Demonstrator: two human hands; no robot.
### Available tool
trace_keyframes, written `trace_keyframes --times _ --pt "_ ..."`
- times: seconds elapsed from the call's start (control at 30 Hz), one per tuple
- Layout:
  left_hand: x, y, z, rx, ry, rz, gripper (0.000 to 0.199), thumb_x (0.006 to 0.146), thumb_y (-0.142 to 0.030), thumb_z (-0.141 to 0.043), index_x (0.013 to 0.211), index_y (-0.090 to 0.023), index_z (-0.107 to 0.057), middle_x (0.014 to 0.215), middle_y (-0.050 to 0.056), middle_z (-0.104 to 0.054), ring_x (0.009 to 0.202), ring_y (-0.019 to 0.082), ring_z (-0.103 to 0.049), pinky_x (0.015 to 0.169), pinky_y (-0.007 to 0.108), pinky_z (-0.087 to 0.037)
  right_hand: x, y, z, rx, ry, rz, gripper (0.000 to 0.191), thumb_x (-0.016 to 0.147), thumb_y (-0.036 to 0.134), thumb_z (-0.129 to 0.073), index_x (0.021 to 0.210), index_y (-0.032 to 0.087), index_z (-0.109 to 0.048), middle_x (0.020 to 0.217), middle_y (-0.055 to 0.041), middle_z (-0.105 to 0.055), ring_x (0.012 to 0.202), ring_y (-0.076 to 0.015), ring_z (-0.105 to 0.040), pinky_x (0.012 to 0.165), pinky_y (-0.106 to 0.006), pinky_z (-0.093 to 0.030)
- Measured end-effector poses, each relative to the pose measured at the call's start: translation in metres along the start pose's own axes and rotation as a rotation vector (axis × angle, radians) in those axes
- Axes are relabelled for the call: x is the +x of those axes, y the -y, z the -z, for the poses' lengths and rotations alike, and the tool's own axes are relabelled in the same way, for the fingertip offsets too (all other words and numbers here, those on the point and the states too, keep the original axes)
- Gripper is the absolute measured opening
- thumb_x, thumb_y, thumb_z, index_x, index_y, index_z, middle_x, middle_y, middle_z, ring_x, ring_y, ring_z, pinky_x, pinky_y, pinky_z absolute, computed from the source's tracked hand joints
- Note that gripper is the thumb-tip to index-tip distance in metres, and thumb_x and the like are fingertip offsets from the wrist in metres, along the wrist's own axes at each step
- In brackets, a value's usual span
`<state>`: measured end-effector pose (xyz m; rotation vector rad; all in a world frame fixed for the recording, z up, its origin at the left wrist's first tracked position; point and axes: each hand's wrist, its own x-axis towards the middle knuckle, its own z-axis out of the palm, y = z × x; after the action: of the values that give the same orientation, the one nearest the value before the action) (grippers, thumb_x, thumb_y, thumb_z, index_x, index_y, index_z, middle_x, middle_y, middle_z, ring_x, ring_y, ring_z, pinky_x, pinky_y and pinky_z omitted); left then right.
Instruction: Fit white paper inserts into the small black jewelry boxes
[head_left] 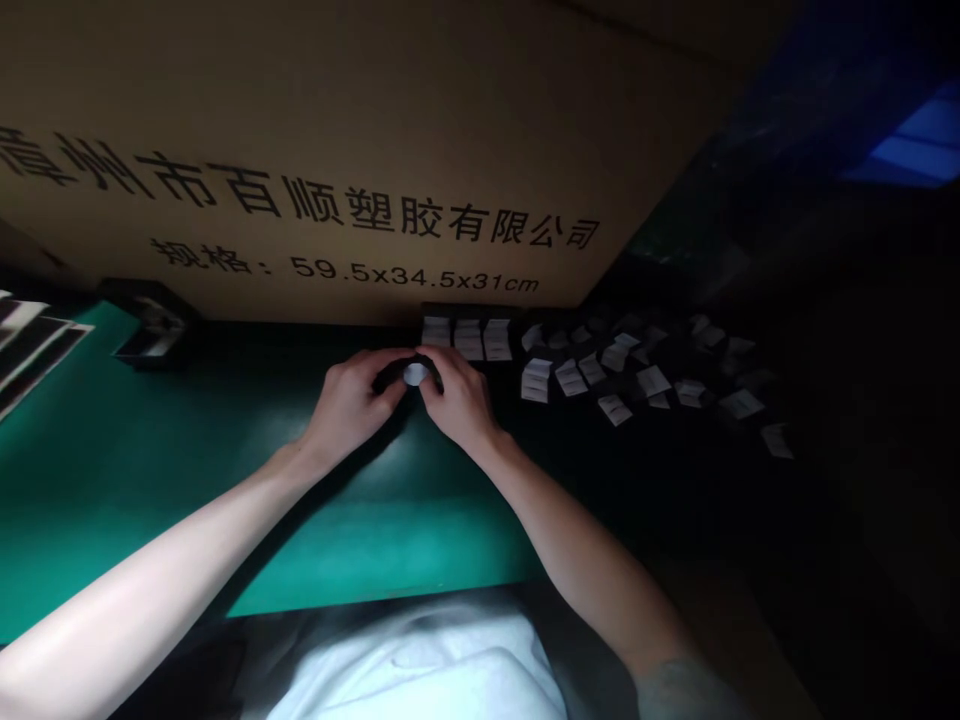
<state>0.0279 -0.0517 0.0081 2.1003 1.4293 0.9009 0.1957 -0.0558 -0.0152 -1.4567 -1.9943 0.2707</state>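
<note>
Near the middle of the view, my left hand [352, 398] and my right hand [459, 398] meet over the green table [315, 540]. Between them they hold a small dark object with a pale round face [415, 374]. The fingers of both hands are closed round its sides, and they hide most of it. Just behind my right hand stand three folded white paper pieces [468, 338] in a row on a dark base.
A large printed cardboard box [360, 130] stands along the back. Several folded papers [652, 381] lie scattered on the right. On the left are a black open box [154, 335] and striped sheets [34, 345].
</note>
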Motion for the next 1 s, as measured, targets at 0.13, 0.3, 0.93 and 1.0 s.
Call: trace_keyframes --times 0.13,0.3,0.93,1.0 --pt "-0.0004 0.0042 -0.0003 0.043 0.009 -0.052 0.043 0.088 -0.023 -0.053 0.126 -0.021 -0.071 0.119 0.007 -0.076 0.108 0.029 -0.07 0.098 0.037 -0.053 -0.0023 0.0003 -0.0001 0.003 0.005 0.035 0.041 0.095 0.008 -0.047 0.13 0.023 -0.059 0.13 -0.0081 -0.067 0.12 -0.0233 -0.067 0.103 -0.038 -0.059" --pt "-0.0013 0.0059 -0.0003 0.071 -0.014 -0.091 0.041 0.089 -0.021 -0.051 0.123 -0.021 -0.072 0.113 0.009 -0.077 0.103 0.03 -0.071 0.093 0.039 -0.054 -0.005 0.002 -0.0017 0.001 -0.027 0.043 0.042 0.096 0.01 -0.045 0.132 0.026 -0.058 0.13 -0.0066 -0.067 0.121 -0.0225 -0.067 0.105 -0.036 -0.058" --pt "-0.0007 0.008 -0.0025 0.104 0.056 -0.099 0.046 0.087 -0.022 -0.047 0.129 -0.02 -0.067 0.111 0.01 -0.077 0.095 0.03 -0.074 0.083 0.036 -0.056 -0.0063 0.0051 0.0049 -0.032 0.078 0.088 0.066 0.093 0.002 -0.038 0.154 0.029 -0.039 0.144 -0.0084 -0.054 0.125 -0.0238 -0.063 0.099 -0.036 -0.062" --pt "-0.0013 0.0081 -0.0016 0.11 0.045 -0.094 0.046 0.087 -0.022 -0.048 0.129 -0.021 -0.069 0.108 0.009 -0.078 0.092 0.029 -0.075 0.082 0.034 -0.056 -0.0071 0.0076 0.0064 -0.021 0.061 0.098 0.07 0.093 0.001 -0.037 0.156 0.032 -0.035 0.145 -0.0073 -0.053 0.125 -0.0235 -0.063 0.097 -0.035 -0.063"
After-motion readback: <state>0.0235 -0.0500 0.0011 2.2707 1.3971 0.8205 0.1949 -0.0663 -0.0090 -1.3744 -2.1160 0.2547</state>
